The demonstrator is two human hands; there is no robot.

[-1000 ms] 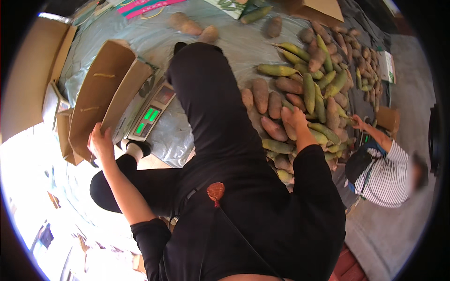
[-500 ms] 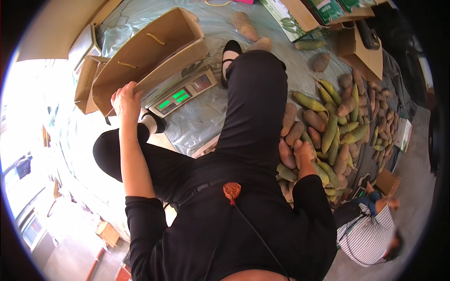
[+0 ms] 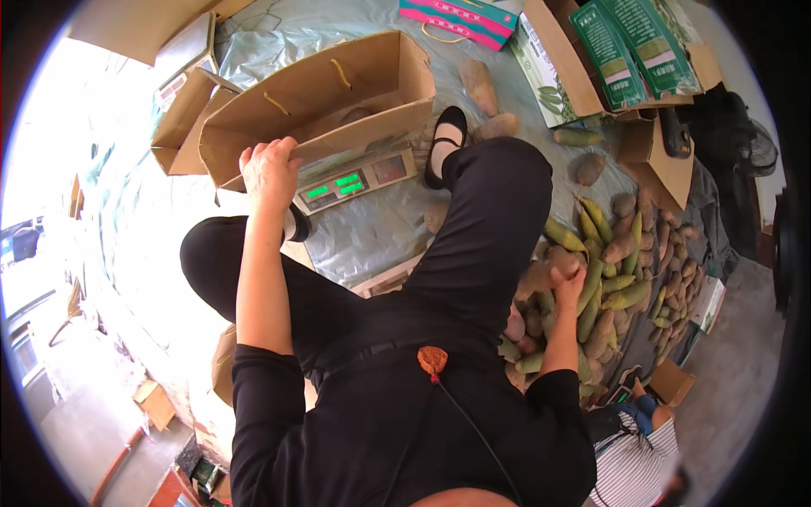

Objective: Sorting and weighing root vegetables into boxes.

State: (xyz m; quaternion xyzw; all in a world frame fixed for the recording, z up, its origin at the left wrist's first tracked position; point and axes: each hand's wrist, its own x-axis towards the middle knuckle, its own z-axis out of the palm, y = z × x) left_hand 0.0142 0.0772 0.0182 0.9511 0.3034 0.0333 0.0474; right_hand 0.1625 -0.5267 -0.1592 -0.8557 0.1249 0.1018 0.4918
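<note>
The long open cardboard box (image 3: 317, 139), with yellow cord handles, rests at the upper left on or against a digital scale (image 3: 355, 180) with green lit displays. My left hand (image 3: 270, 173) is closed over the box's near rim. A rounded brown tuber (image 3: 358, 115) shows inside it. On the right, my right hand (image 3: 568, 283) is closed round a reddish-brown tuber (image 3: 536, 277), partly blurred, above a heap. Mixed in that heap are brown tubers (image 3: 601, 334) and long green radishes (image 3: 627, 294).
Loose tubers (image 3: 479, 86) lie on the plastic sheet (image 3: 355, 245) past my foot. A pink and teal carton (image 3: 460, 21) and an open box of green packages (image 3: 629, 59) stand at the far side. Another person in a striped top (image 3: 634, 456) sits at lower right.
My right hand has come up from the heap with a tuber in it. My left hand stays on the box rim. The view has shifted, bringing more of the box's inside into sight.
</note>
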